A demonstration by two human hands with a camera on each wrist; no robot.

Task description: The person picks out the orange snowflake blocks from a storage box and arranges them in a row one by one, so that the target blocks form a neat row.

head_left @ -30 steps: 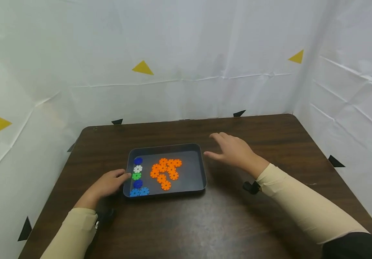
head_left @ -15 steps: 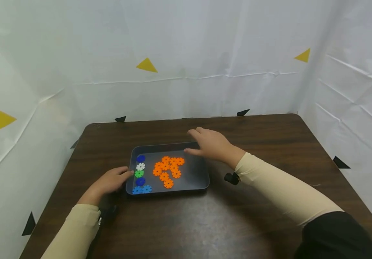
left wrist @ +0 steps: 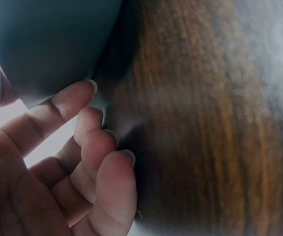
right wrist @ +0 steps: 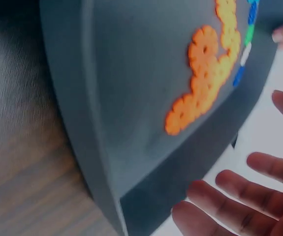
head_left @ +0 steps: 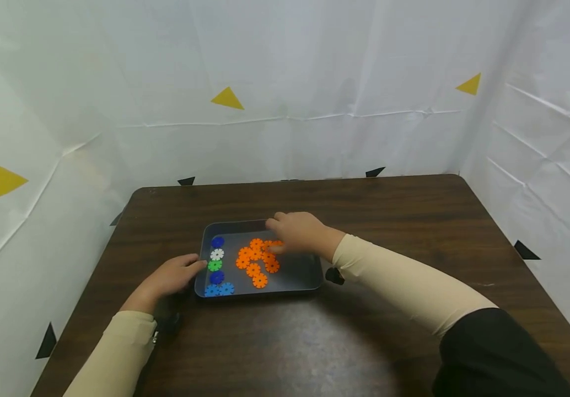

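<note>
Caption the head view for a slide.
Right hand hovers over orange plastic gears in a grey tray; left hand touches its side.

Dark wood table (head_left: pixel 364 209) w/ white sheet walls (head_left: pixel 290 66) round it; yellow & black triangle markers (head_left: pixel 227 98) on sheets.

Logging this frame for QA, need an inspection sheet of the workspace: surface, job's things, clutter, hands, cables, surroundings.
Surface: dark wood table.
Job's things: grey tray holding a cluster of orange gears; a column of blue, white and green gears along its left side.
Clutter: nothing seen.
Hands: left hand touches the tray's left rim, fingers relaxed; right hand open over the orange gears.
Cables: nothing seen.
Surroundings: white sheet walls with yellow triangles.
</note>
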